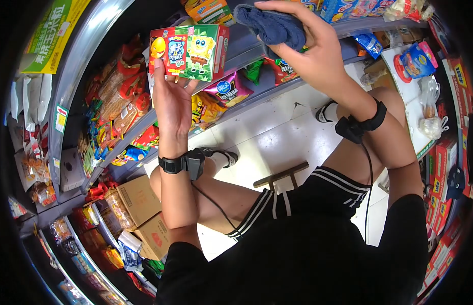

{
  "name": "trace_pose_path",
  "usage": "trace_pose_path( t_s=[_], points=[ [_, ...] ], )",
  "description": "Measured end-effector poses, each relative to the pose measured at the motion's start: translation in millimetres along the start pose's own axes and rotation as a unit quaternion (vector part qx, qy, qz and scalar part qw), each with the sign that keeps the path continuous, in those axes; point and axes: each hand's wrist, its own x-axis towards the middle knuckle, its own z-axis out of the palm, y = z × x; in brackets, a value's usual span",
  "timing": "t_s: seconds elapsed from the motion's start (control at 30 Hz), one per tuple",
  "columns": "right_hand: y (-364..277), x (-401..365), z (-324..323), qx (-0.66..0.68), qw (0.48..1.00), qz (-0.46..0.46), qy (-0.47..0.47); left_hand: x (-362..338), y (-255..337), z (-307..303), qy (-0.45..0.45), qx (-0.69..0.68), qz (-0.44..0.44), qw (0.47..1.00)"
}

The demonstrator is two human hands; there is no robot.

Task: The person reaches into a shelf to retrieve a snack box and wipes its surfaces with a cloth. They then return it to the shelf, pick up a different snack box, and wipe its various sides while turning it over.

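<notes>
My left hand [173, 104] holds up a red and green snack box [188, 53] with a yellow cartoon character on its front. The thumb lies against the box's front and the other fingers reach along its lower edge. To the right, my right hand [317, 48] grips a dark blue cloth [272, 28], bunched between thumb and fingers. Box and cloth are apart. Behind and below the box, a pink snack bag [229, 89] and a yellow snack bag [208, 111] rest on the shelf.
A curved store shelf [256, 104] runs across the front, with bagged snacks [119, 96] at left. Cardboard boxes [140, 201] stand low on the left. At right, a white surface [406, 96] carries a blue package [419, 60]. A small wooden stool [282, 178] is between my legs.
</notes>
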Motion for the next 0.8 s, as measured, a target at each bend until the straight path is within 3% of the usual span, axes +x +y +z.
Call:
trace_pose_path(
  t_s=[0.07, 0.13, 0.2, 0.33, 0.4, 0.47, 0.6, 0.8],
  points=[
    [-14, -4, 3, 0.056, 0.998, -0.023, 0.021, -3, -1, 5, 0.005, 0.011, 0.015, 1.0],
    [-20, -10, 2, 0.032, 0.999, -0.033, -0.025, -3, -1, 5, -0.008, 0.022, 0.016, 1.0],
    [-21, -15, 13, 0.04, 0.993, -0.111, -0.027, -8, -2, 10, -0.01, 0.006, 0.02, 1.0],
    [-26, -44, 18, 0.016, 0.974, -0.101, -0.201, -6, -4, 9, -0.008, -0.04, 0.017, 0.999],
    [-25, -49, 15, 0.04, 0.938, -0.123, -0.322, -3, -2, 4, -0.006, -0.042, 0.018, 0.999],
    [-17, -59, 19, 0.007, 0.918, -0.144, -0.369, -2, -1, 2, 0.005, -0.049, 0.025, 0.998],
    [-25, -52, 10, -0.006, 0.916, -0.129, -0.379, -7, 2, 6, -0.014, -0.041, 0.036, 0.998],
    [-24, -27, 2, 0.029, 0.974, -0.116, -0.193, -6, 0, 2, -0.02, -0.036, 0.026, 0.999]
  ],
)
